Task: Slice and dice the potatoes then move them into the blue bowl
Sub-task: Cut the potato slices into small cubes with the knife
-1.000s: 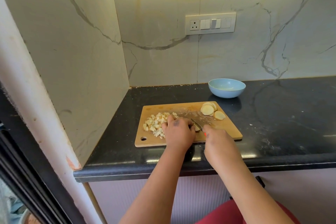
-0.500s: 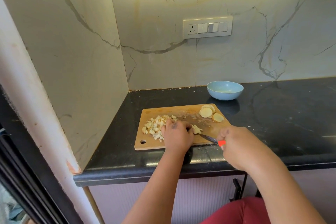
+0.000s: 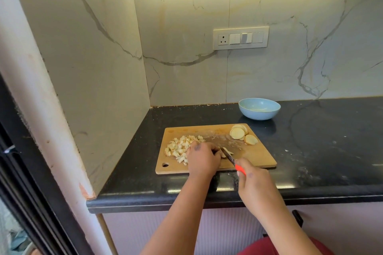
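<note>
In the head view, just below the frame's centre, a person is working at a wooden board (image 3: 257, 157) lying on a black counter (image 3: 323, 151). The left hand (image 3: 204, 158) is curling its fingers down over a few potato strips (image 3: 227, 153), pinning them to the board. The right hand (image 3: 251, 182) is wrapping round the red handle of a knife (image 3: 232, 158), whose blade is angling up and left, its tip touching the strips just beside the left fingertips.

Left of that hand, a heap of dice (image 3: 179, 148) is sitting on the board. At the board's upper right corner, several round slices (image 3: 238, 133) are waiting uncut. The bowl (image 3: 259, 108) is standing beyond them, right of centre, apart from the board, and seems to be holding no potato yet.

The step in hand looks like cross-cutting the strips. Doing it well means tucking the left fingertips back from the edge, keeping the strips bunched, and making even, short cuts so the pieces match the heap. The blade is close to the fingers, so slow strokes are safer.
</note>
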`<state>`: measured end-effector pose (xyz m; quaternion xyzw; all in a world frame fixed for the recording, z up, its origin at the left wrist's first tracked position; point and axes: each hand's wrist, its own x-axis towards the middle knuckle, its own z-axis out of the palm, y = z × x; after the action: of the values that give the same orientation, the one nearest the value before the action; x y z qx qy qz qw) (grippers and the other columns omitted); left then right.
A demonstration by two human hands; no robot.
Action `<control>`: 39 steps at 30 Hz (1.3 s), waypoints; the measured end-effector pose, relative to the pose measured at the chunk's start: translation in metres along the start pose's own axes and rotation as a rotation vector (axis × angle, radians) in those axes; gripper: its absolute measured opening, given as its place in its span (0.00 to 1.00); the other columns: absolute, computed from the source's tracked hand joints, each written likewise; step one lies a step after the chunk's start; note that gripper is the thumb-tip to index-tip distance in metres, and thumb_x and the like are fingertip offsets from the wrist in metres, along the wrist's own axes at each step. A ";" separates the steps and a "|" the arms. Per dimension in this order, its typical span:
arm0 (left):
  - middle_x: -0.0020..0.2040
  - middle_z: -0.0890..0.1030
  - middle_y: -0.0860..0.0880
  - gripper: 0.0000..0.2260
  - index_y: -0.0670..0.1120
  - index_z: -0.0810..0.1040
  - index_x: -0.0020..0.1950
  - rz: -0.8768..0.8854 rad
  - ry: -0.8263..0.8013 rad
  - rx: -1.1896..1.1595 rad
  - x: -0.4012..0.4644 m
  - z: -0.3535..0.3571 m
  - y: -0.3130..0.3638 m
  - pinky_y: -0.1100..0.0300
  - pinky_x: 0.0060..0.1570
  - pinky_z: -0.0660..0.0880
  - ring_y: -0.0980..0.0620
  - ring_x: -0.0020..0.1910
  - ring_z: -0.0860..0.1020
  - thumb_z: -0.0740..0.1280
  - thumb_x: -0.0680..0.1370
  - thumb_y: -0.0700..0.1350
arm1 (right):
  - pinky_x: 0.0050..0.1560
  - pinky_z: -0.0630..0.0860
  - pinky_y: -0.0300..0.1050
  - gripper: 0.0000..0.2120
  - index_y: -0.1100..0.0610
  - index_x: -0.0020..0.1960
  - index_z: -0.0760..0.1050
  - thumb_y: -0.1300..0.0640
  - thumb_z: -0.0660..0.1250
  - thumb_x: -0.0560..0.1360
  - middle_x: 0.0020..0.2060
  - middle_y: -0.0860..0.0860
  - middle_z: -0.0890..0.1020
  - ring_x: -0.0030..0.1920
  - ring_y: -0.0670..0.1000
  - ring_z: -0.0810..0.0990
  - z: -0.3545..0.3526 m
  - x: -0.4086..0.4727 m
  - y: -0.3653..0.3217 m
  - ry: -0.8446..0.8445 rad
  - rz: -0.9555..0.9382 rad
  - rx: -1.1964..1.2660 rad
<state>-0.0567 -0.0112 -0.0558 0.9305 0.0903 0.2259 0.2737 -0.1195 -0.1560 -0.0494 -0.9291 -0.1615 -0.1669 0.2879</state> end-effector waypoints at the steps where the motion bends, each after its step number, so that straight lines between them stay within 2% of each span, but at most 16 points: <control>1: 0.50 0.83 0.54 0.09 0.52 0.84 0.54 0.001 0.001 0.004 0.000 0.000 0.000 0.55 0.58 0.63 0.49 0.59 0.70 0.65 0.79 0.51 | 0.28 0.64 0.35 0.11 0.50 0.60 0.72 0.59 0.59 0.80 0.33 0.46 0.74 0.33 0.45 0.73 0.002 -0.001 -0.001 -0.006 0.000 -0.012; 4: 0.50 0.84 0.54 0.09 0.52 0.84 0.54 0.003 0.000 0.008 0.000 0.001 0.000 0.55 0.58 0.63 0.48 0.59 0.70 0.65 0.79 0.50 | 0.30 0.70 0.42 0.13 0.49 0.61 0.70 0.61 0.58 0.79 0.34 0.47 0.75 0.33 0.46 0.74 0.007 0.000 -0.004 -0.044 0.033 -0.068; 7: 0.52 0.84 0.54 0.10 0.52 0.83 0.56 0.008 -0.009 0.004 0.001 0.001 0.000 0.56 0.59 0.62 0.48 0.60 0.70 0.65 0.79 0.50 | 0.28 0.66 0.41 0.18 0.49 0.63 0.67 0.64 0.55 0.78 0.35 0.48 0.72 0.33 0.47 0.72 0.003 0.003 -0.011 -0.109 0.086 -0.133; 10: 0.52 0.83 0.54 0.09 0.52 0.83 0.56 0.010 -0.011 0.000 0.001 0.000 0.001 0.56 0.59 0.62 0.48 0.60 0.69 0.65 0.79 0.49 | 0.31 0.65 0.42 0.16 0.52 0.60 0.66 0.66 0.52 0.76 0.35 0.49 0.70 0.34 0.49 0.71 -0.002 0.008 -0.026 -0.173 0.099 -0.189; 15: 0.52 0.84 0.52 0.09 0.51 0.84 0.56 0.004 -0.007 0.013 0.000 0.000 0.001 0.55 0.58 0.62 0.47 0.61 0.69 0.65 0.79 0.48 | 0.33 0.68 0.42 0.10 0.52 0.51 0.67 0.66 0.58 0.76 0.36 0.49 0.71 0.36 0.49 0.72 -0.009 0.029 -0.038 -0.229 0.161 -0.166; 17: 0.52 0.84 0.52 0.10 0.51 0.83 0.56 0.003 -0.007 0.028 0.000 0.000 0.001 0.55 0.58 0.63 0.47 0.61 0.69 0.65 0.79 0.49 | 0.35 0.70 0.42 0.11 0.53 0.53 0.70 0.66 0.62 0.75 0.37 0.49 0.71 0.38 0.50 0.73 -0.013 0.032 -0.041 -0.257 0.176 -0.171; 21: 0.51 0.83 0.51 0.10 0.51 0.83 0.56 -0.004 -0.007 0.040 0.000 0.002 0.000 0.54 0.58 0.63 0.47 0.61 0.69 0.65 0.79 0.50 | 0.37 0.72 0.41 0.17 0.52 0.58 0.72 0.68 0.63 0.73 0.41 0.49 0.72 0.41 0.49 0.75 -0.027 0.022 -0.042 -0.306 0.195 -0.201; 26: 0.51 0.84 0.52 0.10 0.52 0.83 0.55 0.001 -0.003 0.074 -0.001 0.001 0.001 0.54 0.57 0.63 0.47 0.61 0.69 0.64 0.80 0.49 | 0.39 0.73 0.40 0.19 0.52 0.58 0.72 0.70 0.64 0.72 0.43 0.48 0.73 0.42 0.48 0.75 -0.049 0.008 -0.043 -0.367 0.212 -0.216; 29: 0.52 0.84 0.52 0.10 0.52 0.83 0.55 0.011 0.000 0.085 -0.002 0.000 0.000 0.53 0.57 0.62 0.46 0.61 0.68 0.63 0.80 0.49 | 0.42 0.75 0.40 0.16 0.52 0.56 0.74 0.68 0.65 0.73 0.47 0.50 0.76 0.44 0.49 0.76 -0.062 0.009 -0.041 -0.361 0.205 -0.217; 32: 0.52 0.83 0.53 0.10 0.52 0.83 0.56 0.021 -0.009 0.079 -0.003 -0.001 0.001 0.54 0.55 0.61 0.47 0.61 0.68 0.63 0.80 0.49 | 0.34 0.70 0.36 0.10 0.51 0.53 0.75 0.63 0.63 0.77 0.45 0.48 0.77 0.40 0.47 0.76 -0.079 0.011 -0.030 -0.378 0.166 -0.236; 35: 0.51 0.83 0.52 0.10 0.52 0.82 0.56 0.033 0.001 0.097 -0.004 -0.001 0.000 0.54 0.53 0.59 0.47 0.59 0.68 0.62 0.80 0.49 | 0.30 0.65 0.34 0.07 0.45 0.51 0.74 0.57 0.61 0.80 0.44 0.44 0.75 0.37 0.42 0.73 -0.090 0.014 -0.018 -0.309 0.127 -0.137; 37: 0.51 0.82 0.52 0.10 0.52 0.81 0.56 0.034 0.022 0.090 -0.003 0.001 -0.001 0.54 0.53 0.59 0.47 0.59 0.68 0.62 0.80 0.48 | 0.32 0.67 0.35 0.06 0.44 0.52 0.74 0.54 0.61 0.81 0.44 0.45 0.76 0.38 0.43 0.74 -0.085 0.024 -0.008 -0.190 0.092 0.007; 39: 0.50 0.82 0.52 0.10 0.51 0.80 0.57 0.041 0.053 0.094 -0.002 0.001 0.000 0.53 0.52 0.59 0.47 0.58 0.69 0.61 0.80 0.48 | 0.30 0.67 0.36 0.06 0.45 0.54 0.74 0.54 0.61 0.80 0.39 0.46 0.76 0.35 0.44 0.74 -0.063 0.040 0.007 -0.040 0.056 0.110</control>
<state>-0.0583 -0.0122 -0.0577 0.9378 0.0889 0.2515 0.2224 -0.0946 -0.1907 0.0127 -0.9192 -0.1501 -0.1313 0.3396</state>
